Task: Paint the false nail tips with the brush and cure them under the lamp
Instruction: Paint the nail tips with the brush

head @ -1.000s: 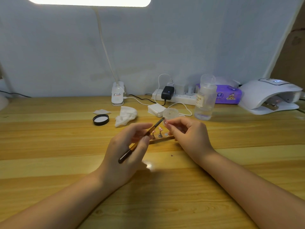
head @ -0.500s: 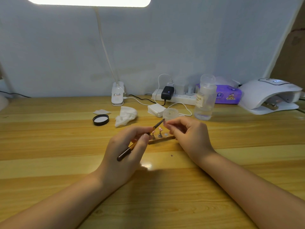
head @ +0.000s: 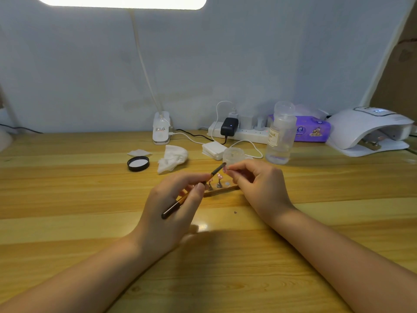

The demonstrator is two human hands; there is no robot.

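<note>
Head view: we hold the brush (head: pixel 194 190) in our left hand (head: pixel 173 208), fingers (head: pixel 199 188) curled round the orange shaft, dark handle end low toward us, bristle end raised and angled away. Our right hand (head: pixel 259 184) pinches one pink nail tip (head: pixel 225 169) between thumb and forefinger; the bristle end sits right at that tip, can't tell if touching. Landmark is the wooden holder strip (head: pixel 222 190), lying on the tabletop (head: pixel 67 199) between our hands. Two small stands rise from it, each with a pink tip (head: pixel 219 176) on top; a round metal pad (head: pixel 227 183) on the strip stands bare beside them. Just behind the strip: small clear jar (head: pixel 233 155), partly hidden by our right hand. Behind-left of the strip: crumpled white wipe (head: pixel 172 158), black jar lid (head: pixel 138 163), a flat cotton pad (head: pixel 139 152). Behind it: stack of white pads (head: pixel 213 150), power strip (head: pixel 239 132) with black adapter (head: pixel 229 126), desk lamp base (head: pixel 161 128). Behind-right: clear pump bottle (head: pixel 281 134), purple wipes pack (head: pixel 311 129). Far right of the strip: white curing lamp (head: pixel 365 129), well apart from our hands, with another holder strip showing inside its opening.
</note>
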